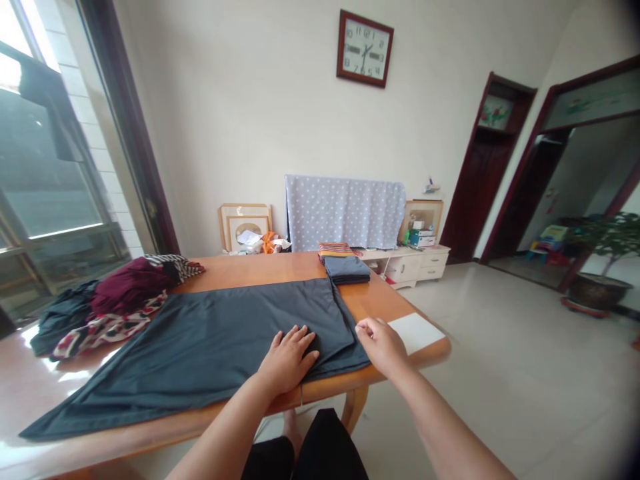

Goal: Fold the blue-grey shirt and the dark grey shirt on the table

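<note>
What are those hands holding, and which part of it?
Nothing is clearly gripped. The left hand presses flat on the dark grey cloth, near its fold. The right hand is at the cloth's far edge, but whether it pinches that edge cannot be told.

Left hand hides part of the dark grey cloth, the table runs off-frame left, far cabinet items too small to tell!

Left hand flat, palm down, fingers spread, right hand well apart, fingertips bunched, left forearm, right forearm angling inward from below
</note>
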`<state>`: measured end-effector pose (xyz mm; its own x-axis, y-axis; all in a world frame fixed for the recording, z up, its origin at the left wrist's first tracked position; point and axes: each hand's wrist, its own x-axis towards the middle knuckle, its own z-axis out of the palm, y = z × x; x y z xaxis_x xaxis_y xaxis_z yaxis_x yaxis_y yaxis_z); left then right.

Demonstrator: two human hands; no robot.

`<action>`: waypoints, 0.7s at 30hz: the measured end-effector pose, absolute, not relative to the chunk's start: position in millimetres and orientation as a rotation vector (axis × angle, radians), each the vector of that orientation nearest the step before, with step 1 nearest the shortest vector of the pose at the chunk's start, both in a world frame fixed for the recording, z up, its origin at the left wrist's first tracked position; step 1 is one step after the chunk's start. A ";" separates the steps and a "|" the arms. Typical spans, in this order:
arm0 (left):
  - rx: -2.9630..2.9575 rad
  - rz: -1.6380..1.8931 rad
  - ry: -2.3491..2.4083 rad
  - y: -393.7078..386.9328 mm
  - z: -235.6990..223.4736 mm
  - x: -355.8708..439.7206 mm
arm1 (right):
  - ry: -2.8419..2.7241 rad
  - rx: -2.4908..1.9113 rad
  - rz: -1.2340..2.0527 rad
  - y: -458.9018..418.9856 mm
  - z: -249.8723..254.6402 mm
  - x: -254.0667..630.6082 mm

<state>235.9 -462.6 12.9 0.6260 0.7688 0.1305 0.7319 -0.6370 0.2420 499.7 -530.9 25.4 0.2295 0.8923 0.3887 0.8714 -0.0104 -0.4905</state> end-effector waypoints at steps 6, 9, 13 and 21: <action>2.698 0.361 1.254 -464.8 9.8 236.2 | -1.729 -1.973 0.053 -539.4 16.6 490.0; 2.699 0.376 1.261 -465.6 8.7 236.0 | -1.696 -1.935 -0.011 -539.7 17.6 483.6; 2.695 0.397 1.269 -470.1 10.3 234.5 | -1.773 -1.907 -0.005 -537.5 11.0 477.0; 2.645 0.485 1.238 -479.8 11.5 229.6 | -1.822 -1.876 -0.021 -530.3 -3.0 477.8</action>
